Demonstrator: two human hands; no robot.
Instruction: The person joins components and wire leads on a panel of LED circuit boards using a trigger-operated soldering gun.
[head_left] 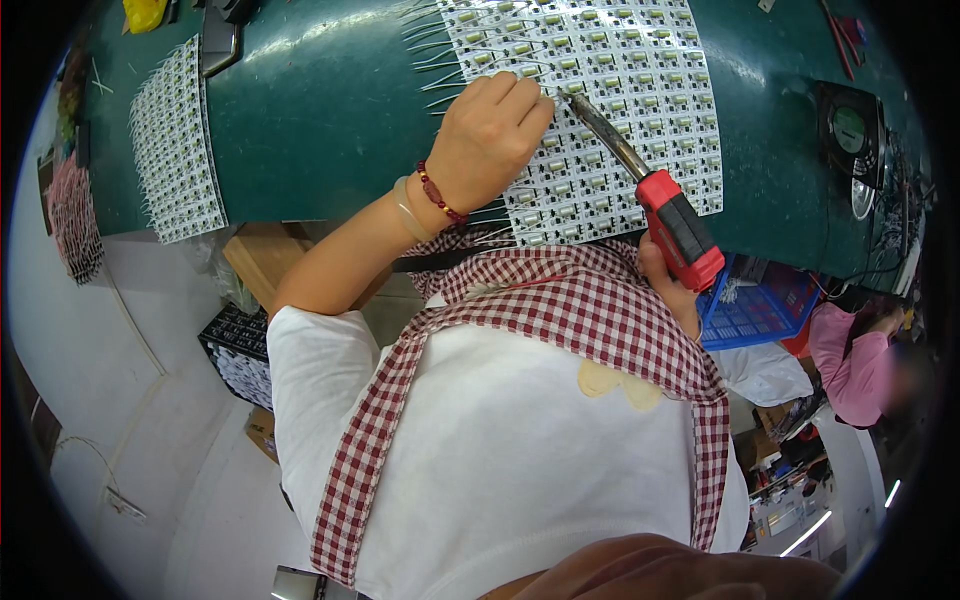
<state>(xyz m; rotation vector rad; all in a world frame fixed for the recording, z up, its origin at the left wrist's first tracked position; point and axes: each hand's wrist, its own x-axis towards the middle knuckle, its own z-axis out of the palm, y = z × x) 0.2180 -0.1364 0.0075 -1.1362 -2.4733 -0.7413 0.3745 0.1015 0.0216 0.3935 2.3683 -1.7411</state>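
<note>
A large white circuit board panel (655,110) lies on the green table in front of me, covered in rows of small components. Thin wires (432,65) stick out along its left edge. My left hand (497,135) rests over the panel with its fingers curled and closed; whatever is between the fingertips is hidden. A red and black soldering gun (680,225) slants across the panel, its metal tip close beside my left fingertips. Low on its handle is my right hand (668,280), partly hidden behind the tool and wrapped round it.
Another wired panel (180,145) lies at the table's left, by a dark flat device (221,42). A black device with a round dial (850,130) stands at the right. Below the right edge is a blue crate (765,305); a person in pink (850,365) sits beyond.
</note>
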